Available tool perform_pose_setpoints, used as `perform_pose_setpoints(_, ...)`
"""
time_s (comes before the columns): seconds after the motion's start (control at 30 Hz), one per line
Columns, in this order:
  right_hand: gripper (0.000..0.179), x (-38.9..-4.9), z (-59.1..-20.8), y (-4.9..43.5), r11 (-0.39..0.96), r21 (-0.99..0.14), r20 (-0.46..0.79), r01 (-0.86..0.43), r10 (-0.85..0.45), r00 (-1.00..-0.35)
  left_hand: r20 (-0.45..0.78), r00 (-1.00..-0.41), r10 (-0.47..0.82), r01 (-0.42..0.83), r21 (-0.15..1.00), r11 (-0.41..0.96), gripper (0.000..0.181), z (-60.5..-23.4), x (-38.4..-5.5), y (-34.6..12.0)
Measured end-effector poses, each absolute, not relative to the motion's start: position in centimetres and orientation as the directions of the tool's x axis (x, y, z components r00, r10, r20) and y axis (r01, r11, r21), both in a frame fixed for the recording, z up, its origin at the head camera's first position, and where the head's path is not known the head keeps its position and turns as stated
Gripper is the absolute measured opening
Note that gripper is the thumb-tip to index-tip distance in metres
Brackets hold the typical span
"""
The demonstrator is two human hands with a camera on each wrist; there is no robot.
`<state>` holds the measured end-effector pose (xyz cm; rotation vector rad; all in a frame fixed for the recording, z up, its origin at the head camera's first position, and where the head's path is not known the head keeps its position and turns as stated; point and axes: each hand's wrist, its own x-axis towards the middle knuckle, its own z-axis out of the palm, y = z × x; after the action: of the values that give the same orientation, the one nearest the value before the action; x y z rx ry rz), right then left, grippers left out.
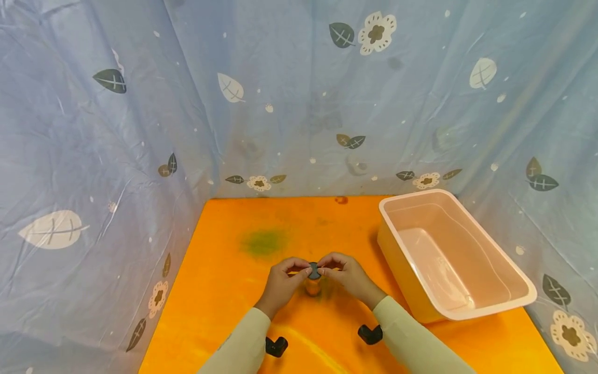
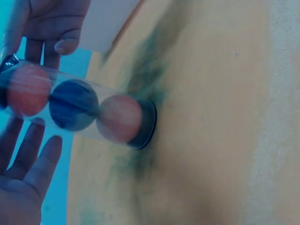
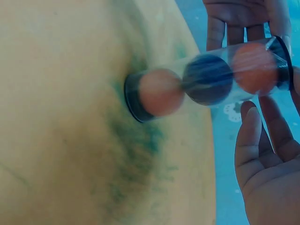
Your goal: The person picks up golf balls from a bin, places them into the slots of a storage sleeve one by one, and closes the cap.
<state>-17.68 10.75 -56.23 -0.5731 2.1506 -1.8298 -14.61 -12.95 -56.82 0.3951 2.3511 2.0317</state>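
A clear plastic tube [image 1: 312,288] with a black cap [image 1: 314,270] at its top stands about upright at the middle of the table. Through its wall the left wrist view shows two reddish balls and one dark blue ball [image 2: 73,105] between them. A second dark cap [image 2: 144,125] closes the lower end, at the tabletop. My left hand [image 1: 279,284] pinches the left side of the top cap between thumb and fingers. On the opposite side, my right hand [image 1: 353,279] pinches the same cap. The fingertips partly hide the cap's rim.
A large pink plastic bin [image 1: 413,265] stands to the right of my right hand. The table has an orange cover [image 1: 224,311] with a green stain [image 1: 263,242]. Blue patterned curtains [image 1: 299,104] enclose the back and both sides. Small black pieces [image 1: 370,334] show by both sleeves.
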Motion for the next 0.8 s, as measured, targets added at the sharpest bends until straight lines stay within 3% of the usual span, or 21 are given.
perform_pose_setpoints(0.43,0.016,-17.6,-57.4,10.3,0.027,-0.998,0.043,-0.065,-0.502,-0.864,0.137,-0.969,0.207,0.150,0.988,0.048,0.007,-57.6,-14.0,-13.2)
perform_pose_setpoints(0.8,0.016,-18.0,-56.8,10.3,0.053,-0.997,0.020,-0.056,-0.523,-0.852,0.122,-0.970,0.211,0.152,0.980,0.131,0.007,-57.3,-14.1,-13.3)
